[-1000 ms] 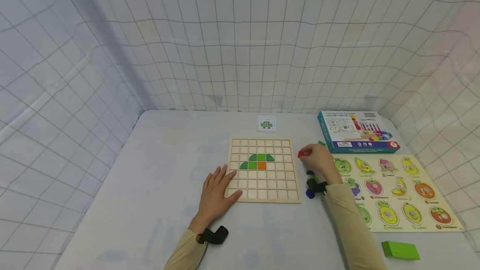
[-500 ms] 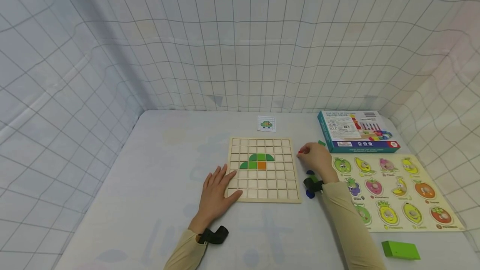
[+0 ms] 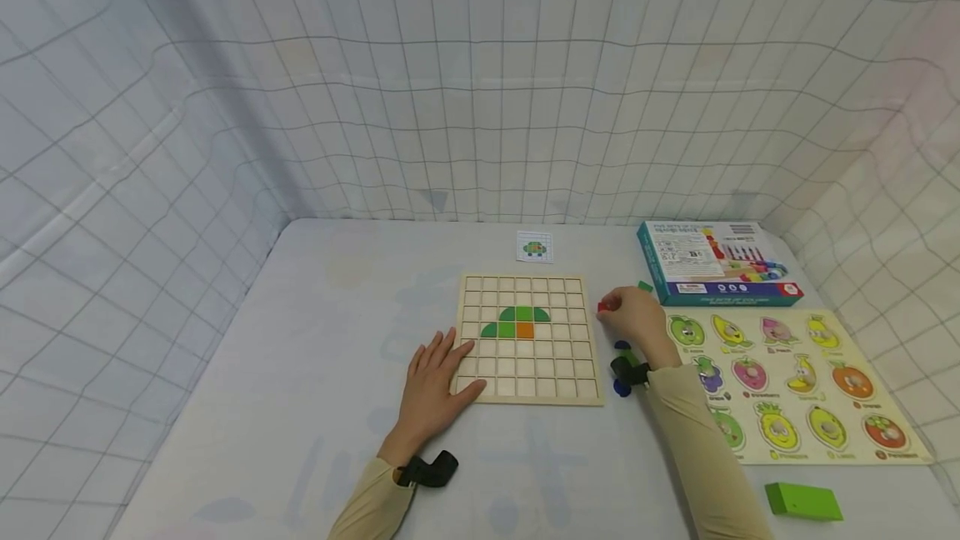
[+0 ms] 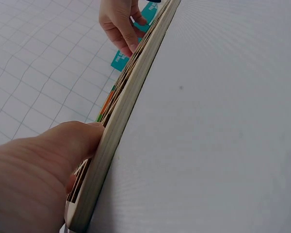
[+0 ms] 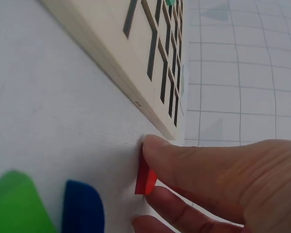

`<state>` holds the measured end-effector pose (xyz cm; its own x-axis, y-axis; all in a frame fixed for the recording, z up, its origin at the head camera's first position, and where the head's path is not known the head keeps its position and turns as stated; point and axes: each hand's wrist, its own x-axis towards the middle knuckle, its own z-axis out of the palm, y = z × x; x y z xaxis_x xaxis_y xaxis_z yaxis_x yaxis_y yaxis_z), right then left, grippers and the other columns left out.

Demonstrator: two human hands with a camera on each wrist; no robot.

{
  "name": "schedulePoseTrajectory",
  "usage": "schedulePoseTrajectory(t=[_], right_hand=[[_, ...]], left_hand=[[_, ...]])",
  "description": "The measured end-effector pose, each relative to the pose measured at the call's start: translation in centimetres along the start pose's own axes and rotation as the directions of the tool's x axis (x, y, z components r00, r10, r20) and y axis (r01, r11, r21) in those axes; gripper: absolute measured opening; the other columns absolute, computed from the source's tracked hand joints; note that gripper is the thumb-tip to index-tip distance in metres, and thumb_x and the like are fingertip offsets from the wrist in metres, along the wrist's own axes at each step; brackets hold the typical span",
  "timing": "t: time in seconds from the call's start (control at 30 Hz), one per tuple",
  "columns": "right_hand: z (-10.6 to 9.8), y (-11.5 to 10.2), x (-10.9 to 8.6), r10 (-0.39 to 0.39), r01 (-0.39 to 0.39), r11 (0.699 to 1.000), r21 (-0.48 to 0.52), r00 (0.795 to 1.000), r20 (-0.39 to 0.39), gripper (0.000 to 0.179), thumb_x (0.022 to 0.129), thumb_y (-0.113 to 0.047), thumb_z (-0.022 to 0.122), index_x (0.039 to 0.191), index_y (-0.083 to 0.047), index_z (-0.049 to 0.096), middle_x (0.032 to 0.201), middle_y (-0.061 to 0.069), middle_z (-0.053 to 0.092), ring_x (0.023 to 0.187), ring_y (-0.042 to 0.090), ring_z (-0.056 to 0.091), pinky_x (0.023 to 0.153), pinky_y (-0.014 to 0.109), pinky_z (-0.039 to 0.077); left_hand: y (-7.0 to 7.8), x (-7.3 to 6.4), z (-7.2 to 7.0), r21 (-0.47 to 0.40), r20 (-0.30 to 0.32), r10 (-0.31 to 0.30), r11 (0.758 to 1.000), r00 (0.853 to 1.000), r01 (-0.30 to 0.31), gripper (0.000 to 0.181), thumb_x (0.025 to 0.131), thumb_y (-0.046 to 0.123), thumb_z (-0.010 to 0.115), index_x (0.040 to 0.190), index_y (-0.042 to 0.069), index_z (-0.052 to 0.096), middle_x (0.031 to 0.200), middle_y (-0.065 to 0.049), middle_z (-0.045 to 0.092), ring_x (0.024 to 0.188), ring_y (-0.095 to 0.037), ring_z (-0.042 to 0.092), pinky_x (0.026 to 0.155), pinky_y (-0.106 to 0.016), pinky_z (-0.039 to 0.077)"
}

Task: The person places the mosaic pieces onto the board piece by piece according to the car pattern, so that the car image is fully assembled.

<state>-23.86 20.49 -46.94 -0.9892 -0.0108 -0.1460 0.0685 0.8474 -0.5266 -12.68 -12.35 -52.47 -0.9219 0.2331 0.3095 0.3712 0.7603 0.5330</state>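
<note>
A wooden grid board [image 3: 534, 365] lies on the table, with green pieces and one orange square [image 3: 525, 330] set in its upper cells. My left hand [image 3: 432, 394] rests on the board's left edge with fingers spread; in the left wrist view its thumb [image 4: 80, 138] lies over the rim. To the right of the board, my right hand [image 3: 637, 323] pinches a small red block [image 5: 145, 174] between thumb and fingers, just off the board's side. Blue pieces [image 3: 622, 387] and a green piece [image 5: 19, 206] lie near the right wrist, partly hidden by it in the head view.
A small pattern card [image 3: 535, 247] lies behind the board. At the back right sits a boxed game [image 3: 720, 265], with a fruit puzzle board [image 3: 795, 390] in front of it. A bright green block [image 3: 804, 502] is at the front right. Another green piece [image 3: 645, 285] lies by the box.
The right hand shifts only slightly beside the board, still pinching the red block, which turns a little in the fingers. The left hand stays in place.
</note>
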Motion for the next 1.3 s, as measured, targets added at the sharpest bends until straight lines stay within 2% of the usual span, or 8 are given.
schedulePoseTrajectory(t=[0.2, 0.33, 0.57, 0.73, 0.97, 1.13, 1.3], right_hand=[[-0.3, 0.3, 0.2, -0.017, 0.017, 1.0, 0.023, 0.999, 0.038, 0.024, 0.085, -0.016, 0.07, 0.103, -0.001, 0.064, 0.095, 0.014, 0.061, 0.082, 0.028, 0.054, 0.069, 0.037, 0.047], [-0.2, 0.6, 0.0, -0.018, 0.016, 0.998, 0.055, 0.999, 0.035, 0.023, 0.083, -0.015, 0.071, 0.1, -0.003, 0.062, 0.093, 0.013, 0.06, 0.08, 0.027, 0.053, 0.065, 0.034, 0.046], [0.4, 1.2, -0.3, -0.047, 0.051, 0.99, 0.132, 0.998, -0.031, 0.018, 0.084, -0.012, 0.071, 0.097, -0.004, 0.062, 0.094, 0.012, 0.062, 0.081, 0.027, 0.056, 0.067, 0.036, 0.048], [0.5, 1.1, -0.7, -0.074, 0.083, 0.987, 0.138, 0.995, -0.074, 0.013, 0.085, -0.01, 0.068, 0.094, -0.004, 0.061, 0.09, 0.012, 0.063, 0.077, 0.026, 0.057, 0.064, 0.035, 0.048], [1.0, 0.1, -1.6, -0.194, 0.217, 0.96, 0.179, 0.971, -0.142, 0.01, 0.086, -0.005, 0.067, 0.096, -0.002, 0.065, 0.084, 0.008, 0.063, 0.073, 0.022, 0.057, 0.061, 0.032, 0.046], [1.9, -1.3, -2.0, -0.282, 0.297, 0.927, 0.227, 0.954, -0.099, 0.011, 0.084, -0.008, 0.072, 0.093, -0.003, 0.067, 0.082, 0.005, 0.064, 0.072, 0.019, 0.058, 0.063, 0.03, 0.047], [2.9, -2.8, -2.3, -0.315, 0.311, 0.911, 0.272, 0.949, -0.031, 0.013, 0.082, -0.008, 0.074, 0.092, -0.004, 0.068, 0.08, 0.002, 0.063, 0.071, 0.018, 0.055, 0.064, 0.03, 0.047]], left_hand=[[-0.1, 0.0, 0.0, 0.003, 0.006, -0.005, 1.0, 1.0, 0.005, 0.062, 0.087, 0.044, 0.065, 0.139, 0.014, 0.051, 0.149, -0.015, 0.033, 0.139, -0.031, 0.022, 0.11, -0.051, 0.012], [-0.1, 0.0, 0.1, 0.001, 0.008, -0.001, 1.0, 1.0, 0.001, 0.062, 0.087, 0.044, 0.065, 0.139, 0.014, 0.05, 0.149, -0.015, 0.033, 0.139, -0.031, 0.022, 0.11, -0.051, 0.011], [-0.1, 0.0, 0.0, 0.006, 0.004, 0.001, 1.0, 1.0, -0.001, 0.062, 0.087, 0.044, 0.065, 0.139, 0.014, 0.05, 0.149, -0.015, 0.033, 0.139, -0.031, 0.023, 0.11, -0.051, 0.012], [0.0, 0.0, 0.1, 0.009, 0.006, -0.002, 1.0, 1.0, 0.002, 0.062, 0.087, 0.044, 0.064, 0.139, 0.014, 0.05, 0.149, -0.015, 0.033, 0.139, -0.032, 0.022, 0.11, -0.051, 0.012], [0.1, 0.0, 0.0, 0.002, 0.009, -0.007, 1.0, 1.0, 0.007, 0.062, 0.087, 0.044, 0.064, 0.139, 0.014, 0.05, 0.149, -0.015, 0.033, 0.139, -0.031, 0.022, 0.11, -0.051, 0.011], [0.1, 0.0, 0.0, 0.009, 0.007, -0.01, 1.0, 1.0, 0.01, 0.062, 0.087, 0.044, 0.064, 0.139, 0.014, 0.05, 0.149, -0.015, 0.033, 0.14, -0.031, 0.021, 0.11, -0.051, 0.011], [0.0, 0.0, 0.2, 0.018, 0.005, -0.01, 1.0, 1.0, 0.01, 0.062, 0.087, 0.045, 0.064, 0.139, 0.014, 0.05, 0.149, -0.015, 0.033, 0.14, -0.031, 0.021, 0.11, -0.052, 0.012]])
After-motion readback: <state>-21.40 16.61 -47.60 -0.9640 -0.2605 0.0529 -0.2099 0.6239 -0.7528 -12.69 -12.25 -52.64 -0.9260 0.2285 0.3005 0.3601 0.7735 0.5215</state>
